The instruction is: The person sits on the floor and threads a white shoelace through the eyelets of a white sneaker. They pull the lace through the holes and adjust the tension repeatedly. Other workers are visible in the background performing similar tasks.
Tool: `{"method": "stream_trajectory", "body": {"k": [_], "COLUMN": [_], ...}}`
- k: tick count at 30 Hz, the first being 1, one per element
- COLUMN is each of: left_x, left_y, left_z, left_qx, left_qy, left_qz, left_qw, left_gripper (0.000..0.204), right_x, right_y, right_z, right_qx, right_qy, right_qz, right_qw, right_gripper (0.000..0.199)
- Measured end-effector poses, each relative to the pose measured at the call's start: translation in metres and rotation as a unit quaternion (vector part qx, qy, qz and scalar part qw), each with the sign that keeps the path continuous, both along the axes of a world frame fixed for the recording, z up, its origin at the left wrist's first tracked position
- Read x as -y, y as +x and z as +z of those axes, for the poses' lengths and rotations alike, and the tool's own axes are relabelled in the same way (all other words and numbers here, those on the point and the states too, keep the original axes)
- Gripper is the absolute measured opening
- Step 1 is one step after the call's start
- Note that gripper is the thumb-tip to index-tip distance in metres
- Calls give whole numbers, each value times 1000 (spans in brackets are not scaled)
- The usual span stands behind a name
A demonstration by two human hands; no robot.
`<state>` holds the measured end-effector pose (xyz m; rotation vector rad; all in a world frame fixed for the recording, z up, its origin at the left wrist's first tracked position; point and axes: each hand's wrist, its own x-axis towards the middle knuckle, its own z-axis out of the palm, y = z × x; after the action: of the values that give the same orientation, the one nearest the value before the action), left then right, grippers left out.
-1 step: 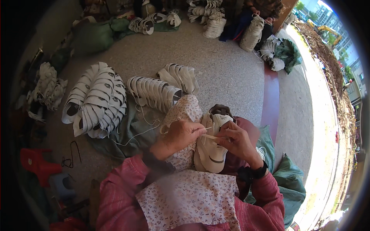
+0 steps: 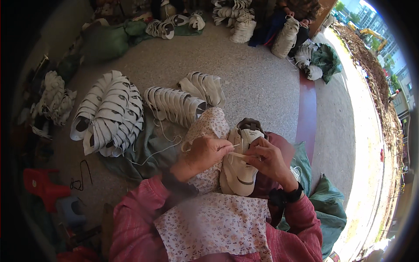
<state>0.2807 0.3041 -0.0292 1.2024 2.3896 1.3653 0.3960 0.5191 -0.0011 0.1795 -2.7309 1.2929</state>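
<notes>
A cream-white shoe upper (image 2: 241,172) with a dark collar lies on my lap, its toe pointing toward me. Above its lacing area, my left hand (image 2: 205,153) is closed in a pinch on a white shoelace, whose tip juts out past the fingers. My right hand (image 2: 265,159) is closed too, pinching a flat stretch of the same white shoelace (image 2: 238,154) between thumb and fingers just right of the left hand. The eyelets beneath are partly hidden by the fingers. A flowered apron (image 2: 214,227) covers my lap.
Nested stacks of white shoe uppers (image 2: 114,113) lie ahead on the left, partly on a green cloth (image 2: 131,162) with loose laces. A red plastic stool (image 2: 46,185) stands far left. Green sacks (image 2: 327,205) lie at my right. Across the floor, another person's hands hold a shoe (image 2: 286,38).
</notes>
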Motion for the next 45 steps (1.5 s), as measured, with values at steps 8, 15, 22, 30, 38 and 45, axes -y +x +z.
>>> {"method": "stream_trajectory", "body": {"k": [8,15,22,30,38,45], "left_x": [-5,-13,-32,-32,-46,-38], "left_y": [4,-2,-9,-51,-65,-68], "left_z": [3,-3,-7,20,10,-6], "left_qx": [9,96,109,-80,63,111], "left_qy": [3,-18,-57,-6,-61,16], "left_qz": [-37,-65,-70,-252,-353,-348], "left_qw": [999,993,990,964,932,931], "left_gripper": [14,14,17,30,23,20], "right_x": [2,-1,-2,-19,-12,0], "right_y": [0,1,-2,-13,-27,-45], "right_z": [-3,-7,-3,23,29,6], "right_qx": [-18,-6,4,5,17,-30], "right_qy": [-3,-25,-29,12,149,177], "right_qz": [-9,2,24,-9,43,122], "right_qw": [1000,1000,999,1000,988,976], "right_gripper": [20,20,20,15,15,14]}}
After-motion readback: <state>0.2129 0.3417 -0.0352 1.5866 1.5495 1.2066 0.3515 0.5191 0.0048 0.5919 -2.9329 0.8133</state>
